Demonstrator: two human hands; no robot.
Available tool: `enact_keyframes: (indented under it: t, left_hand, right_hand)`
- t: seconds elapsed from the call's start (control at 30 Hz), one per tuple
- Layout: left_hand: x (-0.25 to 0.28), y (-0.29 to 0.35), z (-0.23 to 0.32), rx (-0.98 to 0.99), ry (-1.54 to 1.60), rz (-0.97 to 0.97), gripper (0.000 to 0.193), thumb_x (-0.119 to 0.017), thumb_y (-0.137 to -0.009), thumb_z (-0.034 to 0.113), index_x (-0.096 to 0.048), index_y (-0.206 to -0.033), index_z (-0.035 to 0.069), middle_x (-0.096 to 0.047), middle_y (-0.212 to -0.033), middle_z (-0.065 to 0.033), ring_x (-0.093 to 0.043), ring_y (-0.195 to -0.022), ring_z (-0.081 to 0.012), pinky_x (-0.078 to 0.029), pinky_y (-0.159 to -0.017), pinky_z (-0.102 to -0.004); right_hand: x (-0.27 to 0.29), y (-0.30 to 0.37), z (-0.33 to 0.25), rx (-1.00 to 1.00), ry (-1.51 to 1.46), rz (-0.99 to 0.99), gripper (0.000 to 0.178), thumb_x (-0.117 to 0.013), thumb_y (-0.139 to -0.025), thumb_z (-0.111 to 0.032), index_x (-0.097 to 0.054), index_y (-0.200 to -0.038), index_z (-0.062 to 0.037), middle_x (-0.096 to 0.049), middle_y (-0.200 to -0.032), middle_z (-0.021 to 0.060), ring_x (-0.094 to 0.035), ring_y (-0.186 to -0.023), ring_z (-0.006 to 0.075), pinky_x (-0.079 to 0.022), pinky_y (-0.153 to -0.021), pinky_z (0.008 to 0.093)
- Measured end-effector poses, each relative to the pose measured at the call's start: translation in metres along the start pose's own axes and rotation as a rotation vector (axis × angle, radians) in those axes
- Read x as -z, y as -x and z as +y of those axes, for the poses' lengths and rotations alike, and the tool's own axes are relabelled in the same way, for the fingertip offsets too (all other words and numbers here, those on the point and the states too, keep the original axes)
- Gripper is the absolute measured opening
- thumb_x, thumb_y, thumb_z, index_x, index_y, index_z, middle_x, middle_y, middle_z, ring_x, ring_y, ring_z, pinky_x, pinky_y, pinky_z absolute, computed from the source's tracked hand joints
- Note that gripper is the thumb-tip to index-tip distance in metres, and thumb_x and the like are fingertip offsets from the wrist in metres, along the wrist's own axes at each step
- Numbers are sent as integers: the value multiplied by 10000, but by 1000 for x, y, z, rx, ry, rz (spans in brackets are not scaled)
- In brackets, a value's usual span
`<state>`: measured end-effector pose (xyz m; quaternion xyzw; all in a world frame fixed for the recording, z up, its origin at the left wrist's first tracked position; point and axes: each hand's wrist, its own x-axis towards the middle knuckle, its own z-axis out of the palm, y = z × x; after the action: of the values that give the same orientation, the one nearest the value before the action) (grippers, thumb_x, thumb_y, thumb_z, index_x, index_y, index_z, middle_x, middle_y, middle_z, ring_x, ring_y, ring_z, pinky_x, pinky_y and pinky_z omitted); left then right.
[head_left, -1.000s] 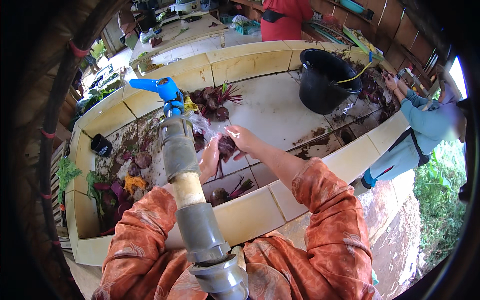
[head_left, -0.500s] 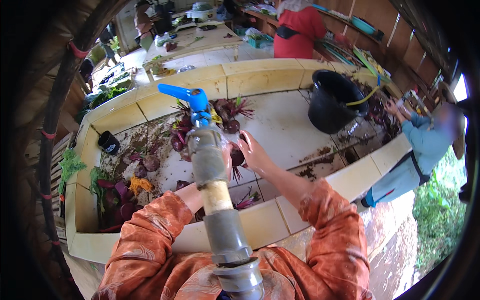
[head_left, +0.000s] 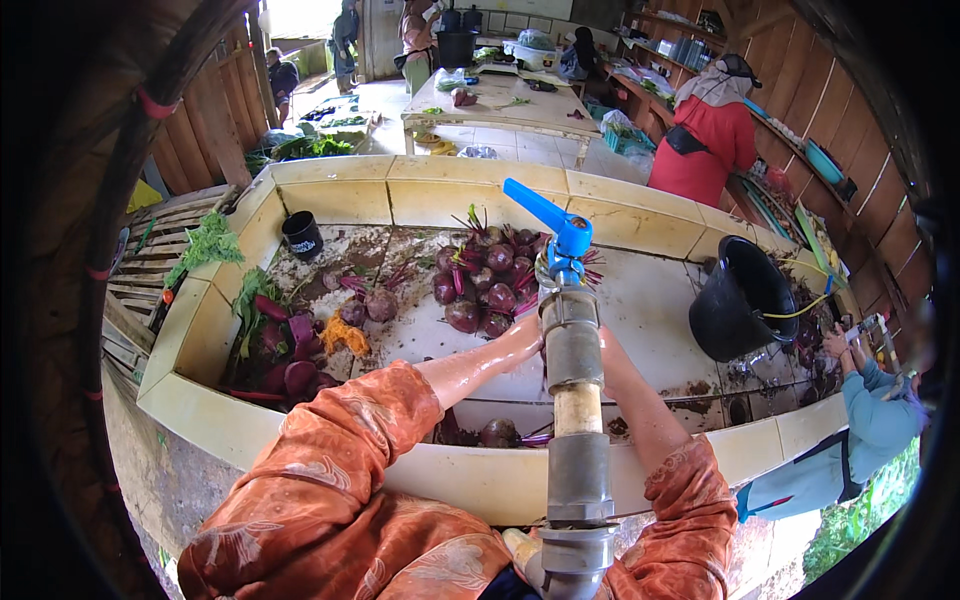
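Observation:
Both my forearms reach into a tiled wash basin (head_left: pixel 330 175), one on each side of an upright pipe (head_left: pixel 577 475) with a blue-handled tap (head_left: pixel 570 238) on top. Water wets my left hand (head_left: pixel 527 335), which is beside a heap of dark red beetroots (head_left: pixel 490 280). My right hand (head_left: pixel 612 352) is close behind the pipe on its other side. The pipe hides the fingers of both hands and anything between them. Nearer me, a single beetroot (head_left: pixel 498 432) lies by the front wall.
On the basin's left are a black cup (head_left: pixel 302 235), an orange scrubbing net (head_left: pixel 344 337) and trimmed beetroots (head_left: pixel 300 378). A black bucket (head_left: pixel 738 300) leans at the right, near a co-worker in light blue (head_left: pixel 880 425). Someone in red (head_left: pixel 700 150) stands beyond the back wall.
My view has swung left and up, so the basin and pipe sit elsewhere in the picture. The dark beetroot earlier visible between my hands is now out of sight behind the pipe.

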<state>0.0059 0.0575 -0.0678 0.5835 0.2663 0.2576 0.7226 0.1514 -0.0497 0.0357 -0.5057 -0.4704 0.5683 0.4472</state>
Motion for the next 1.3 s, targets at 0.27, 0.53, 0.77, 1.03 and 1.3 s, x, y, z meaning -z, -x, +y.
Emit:
enact_keyframes:
  t: [0.27, 0.53, 0.77, 1.03, 1.3]
  left_hand:
    - [25, -10, -8, -119, -409, -47, 407, -600, -766, 324, -575, -1124, 132, -305, -1410, -64, -173, -1340, -233, -177, -1043, -516]
    - [-48, 60, 97, 104, 219, -268, 743, -695, -726, 70, -261, -1329, 51, -554, -1028, -70, -583, -872, -180, -461, -799, -301]
    - [-36, 39, 59, -233, -494, 13, 587, -766, -646, 147, -473, -1147, 64, -555, -1017, -57, -514, -928, -138, -436, -827, -295]
    - [-34, 42, 49, -273, -624, 27, 400, -656, -713, 28, -496, -1079, 41, -554, -1003, -36, -543, -900, -119, -480, -754, -279]
    - [-52, 54, 68, -263, -511, 11, 491, -740, -655, 87, -491, -1079, 82, -524, -991, -8, -498, -919, -128, -424, -819, -297]
  right_hand:
    - [9, 21, -54, 105, -17, -40, 700, -705, -731, -193, -330, -1316, -111, -518, -1086, 70, -566, -887, 167, -499, -621, 271]
    - [6, 19, -41, 110, 241, 11, 566, -614, -831, -315, -369, -1295, -102, -573, -1040, 73, -566, -874, 139, -501, -575, 262]
    - [-2, 21, -43, 486, 739, 248, 350, -555, -871, -276, -545, -1168, -90, -575, -1136, 122, -555, -1049, 206, -430, -888, 291]
    - [-13, 17, -24, 521, 903, 133, 403, -524, -839, -427, -565, -1159, -186, -575, -1127, 94, -566, -992, 301, -452, -841, 388]
    - [8, 8, -13, 182, 454, 150, 396, -522, -857, -361, -552, -1177, -129, -588, -1086, 62, -592, -875, 194, -491, -719, 346]
